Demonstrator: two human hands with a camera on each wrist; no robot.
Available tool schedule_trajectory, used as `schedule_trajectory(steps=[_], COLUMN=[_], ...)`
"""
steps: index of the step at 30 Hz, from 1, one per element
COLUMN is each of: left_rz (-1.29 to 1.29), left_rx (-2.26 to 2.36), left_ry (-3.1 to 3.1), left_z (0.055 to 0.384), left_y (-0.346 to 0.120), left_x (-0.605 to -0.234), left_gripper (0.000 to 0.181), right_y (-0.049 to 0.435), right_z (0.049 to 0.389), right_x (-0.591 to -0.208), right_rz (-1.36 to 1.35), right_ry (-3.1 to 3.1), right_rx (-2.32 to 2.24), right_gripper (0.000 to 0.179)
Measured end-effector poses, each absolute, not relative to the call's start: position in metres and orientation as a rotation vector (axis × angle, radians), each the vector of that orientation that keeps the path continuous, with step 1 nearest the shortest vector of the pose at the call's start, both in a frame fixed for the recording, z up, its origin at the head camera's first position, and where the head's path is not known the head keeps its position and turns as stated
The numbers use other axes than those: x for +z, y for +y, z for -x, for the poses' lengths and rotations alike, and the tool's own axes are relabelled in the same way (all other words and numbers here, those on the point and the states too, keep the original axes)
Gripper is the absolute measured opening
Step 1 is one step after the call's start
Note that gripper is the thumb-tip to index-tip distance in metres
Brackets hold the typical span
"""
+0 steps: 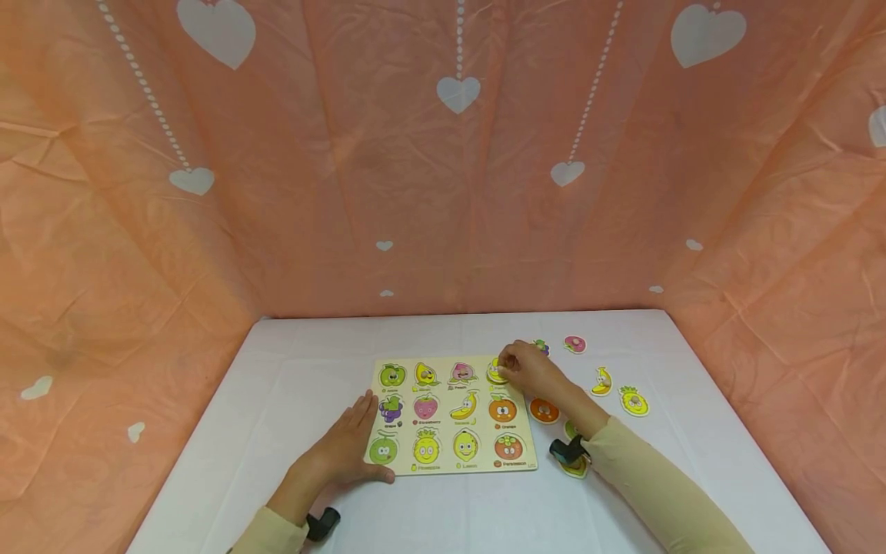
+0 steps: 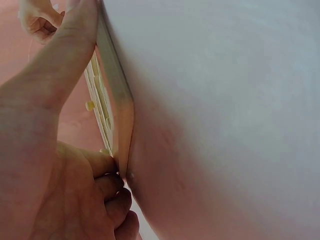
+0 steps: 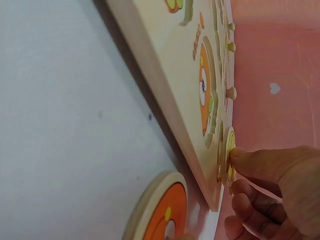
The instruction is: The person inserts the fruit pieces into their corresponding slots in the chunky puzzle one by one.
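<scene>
A wooden fruit puzzle board (image 1: 443, 462) lies on the white table, with rows of printed fruit pictures. My left hand (image 1: 344, 442) holds the board at its near left corner; in the left wrist view the thumb lies along one edge and the curled fingers touch another. At the far right corner my right hand (image 1: 529, 368) pinches a round yellow puzzle piece (image 1: 494, 372). In the right wrist view that yellow piece (image 3: 230, 155) is between thumb and fingers, right at the board's surface. Small knobs (image 3: 231, 93) rise from the far row.
Loose pieces lie right of the board: a banana (image 1: 602, 381), a pineapple (image 1: 634, 401), an orange piece (image 1: 544, 410), a pink piece (image 1: 574, 344) and grapes (image 1: 541, 347). A yellow-green piece (image 1: 574, 468) is partly under the right wrist's camera. A peach-coloured curtain (image 1: 429, 200) surrounds the table.
</scene>
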State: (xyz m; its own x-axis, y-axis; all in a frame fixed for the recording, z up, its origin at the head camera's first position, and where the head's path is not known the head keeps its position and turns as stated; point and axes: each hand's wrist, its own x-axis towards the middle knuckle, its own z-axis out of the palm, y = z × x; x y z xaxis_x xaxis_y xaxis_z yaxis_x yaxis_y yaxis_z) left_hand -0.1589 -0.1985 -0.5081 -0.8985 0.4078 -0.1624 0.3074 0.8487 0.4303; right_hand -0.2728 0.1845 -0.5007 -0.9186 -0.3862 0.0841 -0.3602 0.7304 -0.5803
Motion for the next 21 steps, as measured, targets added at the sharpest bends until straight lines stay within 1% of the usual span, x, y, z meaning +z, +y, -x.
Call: schedule_trajectory(steps=[21], left_rz=[-0.505], left_rx=[0.596], left_ry=[2.767], left_z=[0.1573], left_y=[-0.1972], left_x=[-0.5065], left_gripper=[0.14], right_y=[0.1807], right_z=[0.2736], right_x=[-0.504], right_rz=[0.651], right_ry=[2.865], right_rx=[-0.949], right_gripper=[0.008])
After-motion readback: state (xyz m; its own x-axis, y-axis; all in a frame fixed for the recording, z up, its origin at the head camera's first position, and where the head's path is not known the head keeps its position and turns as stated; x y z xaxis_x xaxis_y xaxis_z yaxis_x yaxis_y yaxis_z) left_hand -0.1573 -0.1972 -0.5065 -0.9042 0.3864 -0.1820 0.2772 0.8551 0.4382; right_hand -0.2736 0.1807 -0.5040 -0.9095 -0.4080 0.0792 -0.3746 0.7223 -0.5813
